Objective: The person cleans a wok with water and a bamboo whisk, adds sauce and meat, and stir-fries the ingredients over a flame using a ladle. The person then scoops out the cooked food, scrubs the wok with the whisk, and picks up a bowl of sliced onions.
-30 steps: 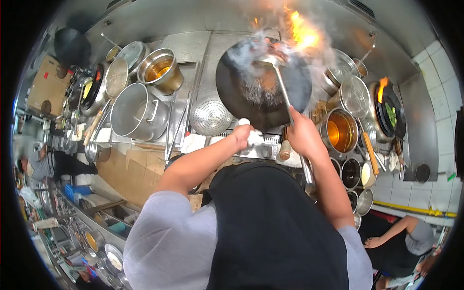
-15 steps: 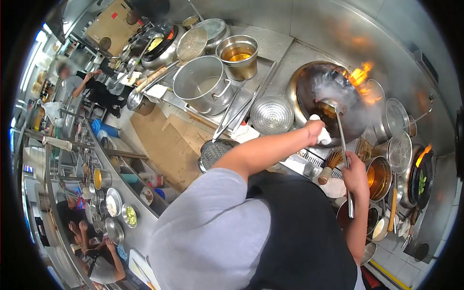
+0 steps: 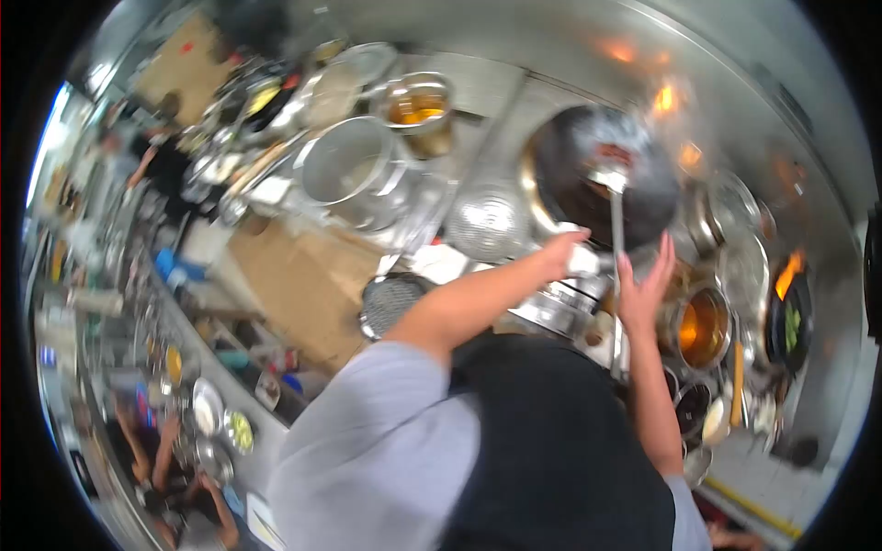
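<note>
My left hand (image 3: 562, 256) is closed around a white cloth (image 3: 582, 264) at the near rim of a dark wok (image 3: 562, 165). A metal ladle (image 3: 616, 216) reaches into the wok, its bowl beside a small reddish-brown patch of food (image 3: 614, 154). Its long handle runs down past the thumb of my right hand (image 3: 645, 289). The fingers of that hand are stretched out and apart, and the handle lies alongside rather than wrapped in them. Motion blur hides whether thumb and handle touch.
Flames (image 3: 665, 99) rise behind the wok. A perforated strainer (image 3: 485, 220), a large pot (image 3: 342, 170) and a pot of yellow liquid (image 3: 418, 110) stand to the left. At right are an amber-liquid pot (image 3: 703, 326) and another wok (image 3: 788, 317) with greens and flame. Other people work at far left.
My right hand has moved up and its fingers have opened from the ladle handle. The flames and smoke at the wok have shrunk. The view has shifted and blurred.
</note>
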Action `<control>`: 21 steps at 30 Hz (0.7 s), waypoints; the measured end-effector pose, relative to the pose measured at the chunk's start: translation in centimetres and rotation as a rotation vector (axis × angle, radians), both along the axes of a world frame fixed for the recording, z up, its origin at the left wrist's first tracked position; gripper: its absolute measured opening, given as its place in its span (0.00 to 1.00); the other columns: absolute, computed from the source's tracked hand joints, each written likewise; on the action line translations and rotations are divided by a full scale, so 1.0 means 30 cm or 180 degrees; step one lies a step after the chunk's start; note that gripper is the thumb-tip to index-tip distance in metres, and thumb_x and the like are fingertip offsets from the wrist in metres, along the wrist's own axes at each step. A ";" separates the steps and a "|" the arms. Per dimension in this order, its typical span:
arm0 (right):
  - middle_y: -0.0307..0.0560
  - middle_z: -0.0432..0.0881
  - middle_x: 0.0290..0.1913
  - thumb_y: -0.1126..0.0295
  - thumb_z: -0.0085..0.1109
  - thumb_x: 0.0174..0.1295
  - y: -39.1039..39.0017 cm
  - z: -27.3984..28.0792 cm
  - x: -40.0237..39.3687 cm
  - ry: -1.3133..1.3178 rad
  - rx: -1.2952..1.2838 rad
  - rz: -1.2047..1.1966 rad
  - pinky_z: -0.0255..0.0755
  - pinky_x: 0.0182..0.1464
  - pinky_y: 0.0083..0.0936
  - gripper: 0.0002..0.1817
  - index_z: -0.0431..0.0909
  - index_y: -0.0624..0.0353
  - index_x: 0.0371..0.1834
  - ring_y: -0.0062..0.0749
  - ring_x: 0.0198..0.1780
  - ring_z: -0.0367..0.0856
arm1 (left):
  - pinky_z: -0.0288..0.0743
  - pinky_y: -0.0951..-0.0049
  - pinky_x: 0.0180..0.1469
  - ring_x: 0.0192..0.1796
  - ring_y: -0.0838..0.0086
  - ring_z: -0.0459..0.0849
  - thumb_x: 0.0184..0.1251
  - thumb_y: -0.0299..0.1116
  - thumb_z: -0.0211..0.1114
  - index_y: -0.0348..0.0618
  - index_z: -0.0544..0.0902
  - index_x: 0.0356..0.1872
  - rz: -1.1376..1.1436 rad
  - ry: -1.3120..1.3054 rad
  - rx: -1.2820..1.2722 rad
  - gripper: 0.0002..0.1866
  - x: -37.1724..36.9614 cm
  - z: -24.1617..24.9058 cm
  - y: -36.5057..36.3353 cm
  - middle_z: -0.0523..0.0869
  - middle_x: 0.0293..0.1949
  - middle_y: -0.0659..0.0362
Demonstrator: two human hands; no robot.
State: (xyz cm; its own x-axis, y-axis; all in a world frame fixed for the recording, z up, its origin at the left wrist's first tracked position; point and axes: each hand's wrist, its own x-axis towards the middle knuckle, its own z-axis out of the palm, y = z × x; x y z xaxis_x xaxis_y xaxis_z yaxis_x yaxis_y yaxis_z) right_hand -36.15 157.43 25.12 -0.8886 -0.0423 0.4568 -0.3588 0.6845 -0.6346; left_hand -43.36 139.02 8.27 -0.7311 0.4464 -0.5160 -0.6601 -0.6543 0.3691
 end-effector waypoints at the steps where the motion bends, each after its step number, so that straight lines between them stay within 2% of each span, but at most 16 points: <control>1: 0.68 0.54 0.85 0.62 0.72 0.69 -0.043 0.065 -0.026 0.0339 -0.0669 -0.0085 0.46 0.86 0.48 0.50 0.51 0.65 0.88 0.57 0.87 0.53 | 0.89 0.55 0.57 0.55 0.58 0.92 0.83 0.54 0.60 0.38 0.83 0.59 -0.0209 -0.0109 -0.0057 0.26 0.096 0.176 -0.024 0.91 0.53 0.48; 2: 0.66 0.55 0.85 0.63 0.70 0.70 -0.086 0.108 -0.055 0.0559 -0.1344 -0.0033 0.45 0.87 0.47 0.49 0.51 0.66 0.87 0.54 0.87 0.53 | 0.87 0.58 0.62 0.59 0.59 0.92 0.86 0.55 0.55 0.36 0.82 0.63 -0.0542 0.0081 0.0732 0.29 0.154 0.236 -0.035 0.91 0.57 0.48; 3: 0.64 0.56 0.85 0.64 0.68 0.72 -0.141 0.142 -0.085 0.0829 -0.2073 0.0140 0.44 0.87 0.46 0.47 0.51 0.67 0.87 0.51 0.87 0.53 | 0.86 0.57 0.63 0.59 0.60 0.92 0.87 0.55 0.52 0.36 0.81 0.66 -0.0455 0.0003 0.0520 0.30 0.189 0.189 -0.047 0.91 0.59 0.49; 5: 0.58 0.56 0.86 0.64 0.62 0.77 -0.212 0.228 -0.101 0.0754 -0.2839 0.0091 0.43 0.87 0.43 0.43 0.50 0.65 0.88 0.48 0.88 0.50 | 0.86 0.57 0.62 0.57 0.60 0.92 0.86 0.53 0.54 0.38 0.84 0.63 -0.0341 -0.0279 0.0191 0.27 0.263 0.160 -0.067 0.92 0.57 0.50; 6: 0.58 0.56 0.86 0.64 0.62 0.77 -0.215 0.290 -0.093 0.0777 -0.2832 0.0062 0.43 0.87 0.43 0.43 0.50 0.65 0.88 0.48 0.88 0.50 | 0.86 0.57 0.60 0.55 0.60 0.92 0.85 0.52 0.56 0.39 0.84 0.61 -0.0281 -0.0398 0.0163 0.26 0.290 0.169 -0.070 0.92 0.56 0.50; 7: 0.58 0.60 0.84 0.61 0.60 0.79 -0.377 0.355 -0.035 0.0362 -0.2623 0.1313 0.47 0.85 0.43 0.37 0.56 0.64 0.84 0.48 0.86 0.55 | 0.86 0.55 0.59 0.54 0.58 0.92 0.85 0.52 0.56 0.38 0.84 0.60 -0.0179 -0.0215 -0.0048 0.25 0.309 0.223 -0.061 0.93 0.54 0.49; 9: 0.59 0.67 0.80 0.57 0.54 0.81 -0.672 0.436 0.220 -0.0628 -0.2041 0.3447 0.57 0.81 0.42 0.28 0.67 0.64 0.76 0.49 0.81 0.63 | 0.86 0.55 0.60 0.54 0.56 0.92 0.85 0.52 0.56 0.38 0.83 0.62 -0.0579 -0.1183 -0.0094 0.26 0.316 0.336 -0.006 0.92 0.56 0.48; 11: 0.59 0.74 0.76 0.52 0.49 0.84 -0.919 0.537 0.484 -0.1664 -0.1281 0.5568 0.66 0.77 0.42 0.26 0.78 0.63 0.68 0.50 0.76 0.72 | 0.85 0.55 0.62 0.55 0.55 0.91 0.85 0.52 0.55 0.38 0.82 0.65 -0.0521 -0.0392 0.0016 0.27 0.255 0.075 0.027 0.91 0.59 0.48; 12: 0.60 0.78 0.74 0.50 0.46 0.86 -0.877 0.586 0.442 -0.2210 -0.0755 0.6689 0.70 0.76 0.42 0.27 0.84 0.63 0.65 0.50 0.74 0.76 | 0.85 0.55 0.63 0.56 0.55 0.91 0.86 0.53 0.54 0.38 0.81 0.67 -0.0490 -0.0200 -0.0065 0.28 0.265 0.112 0.032 0.90 0.61 0.49; 13: 0.60 0.78 0.74 0.50 0.46 0.86 -0.847 0.574 0.412 -0.2216 -0.0777 0.6664 0.70 0.76 0.42 0.27 0.84 0.63 0.65 0.50 0.74 0.76 | 0.85 0.55 0.63 0.56 0.55 0.91 0.86 0.53 0.54 0.38 0.81 0.67 -0.0515 -0.0214 -0.0062 0.28 0.290 0.126 0.018 0.90 0.61 0.49; 15: 0.58 0.78 0.73 0.50 0.52 0.83 -0.762 0.469 0.258 -0.1307 -0.1007 0.4797 0.72 0.74 0.45 0.25 0.86 0.60 0.62 0.52 0.73 0.76 | 0.84 0.53 0.65 0.59 0.56 0.90 0.86 0.52 0.54 0.38 0.80 0.69 -0.0590 -0.0413 0.0343 0.28 0.294 0.160 -0.013 0.89 0.61 0.48; 16: 0.59 0.78 0.73 0.55 0.64 0.75 -0.741 0.398 0.160 -0.0299 -0.1190 0.4014 0.72 0.74 0.48 0.23 0.83 0.58 0.66 0.54 0.74 0.75 | 0.81 0.51 0.69 0.61 0.56 0.89 0.85 0.51 0.54 0.39 0.78 0.71 -0.0689 -0.0838 -0.0045 0.28 0.324 0.305 -0.021 0.88 0.63 0.48; 17: 0.59 0.80 0.70 0.64 0.73 0.68 -0.624 0.290 0.058 -0.1243 -0.0659 0.3200 0.73 0.74 0.47 0.27 0.81 0.56 0.69 0.53 0.72 0.78 | 0.81 0.51 0.69 0.61 0.56 0.89 0.85 0.51 0.54 0.39 0.78 0.71 -0.0628 -0.0809 -0.0047 0.28 0.370 0.311 -0.036 0.88 0.63 0.48; 18: 0.56 0.83 0.66 0.69 0.74 0.67 -0.577 0.109 -0.041 -0.1224 -0.1176 0.2651 0.75 0.73 0.46 0.27 0.80 0.55 0.70 0.49 0.69 0.81 | 0.82 0.52 0.68 0.62 0.57 0.89 0.85 0.49 0.56 0.40 0.77 0.73 -0.0202 -0.0420 -0.0057 0.27 0.395 0.320 -0.049 0.88 0.64 0.48; 19: 0.56 0.85 0.64 0.68 0.68 0.73 -0.513 0.116 -0.124 -0.1740 -0.1296 0.2373 0.75 0.73 0.45 0.23 0.81 0.60 0.69 0.46 0.66 0.84 | 0.82 0.53 0.68 0.63 0.59 0.89 0.84 0.46 0.57 0.41 0.76 0.74 0.0234 -0.0056 -0.0085 0.27 0.408 0.323 -0.069 0.87 0.65 0.49; 21: 0.59 0.85 0.65 0.62 0.60 0.78 -0.549 0.287 -0.194 -0.2226 -0.3796 0.2859 0.75 0.73 0.46 0.24 0.80 0.68 0.68 0.46 0.64 0.85 | 0.79 0.50 0.73 0.67 0.54 0.86 0.85 0.47 0.56 0.39 0.76 0.73 0.0063 -0.0594 -0.0268 0.27 0.412 0.180 -0.123 0.85 0.67 0.48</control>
State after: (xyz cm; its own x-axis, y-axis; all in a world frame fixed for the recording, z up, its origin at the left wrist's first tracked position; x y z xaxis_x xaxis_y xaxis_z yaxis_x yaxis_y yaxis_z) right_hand -41.96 140.96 33.72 -0.8102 -0.5657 0.1532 0.2180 -0.5336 -0.8172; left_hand -31.01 135.33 13.67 -0.6274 0.3825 -0.6782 -0.7095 -0.6398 0.2955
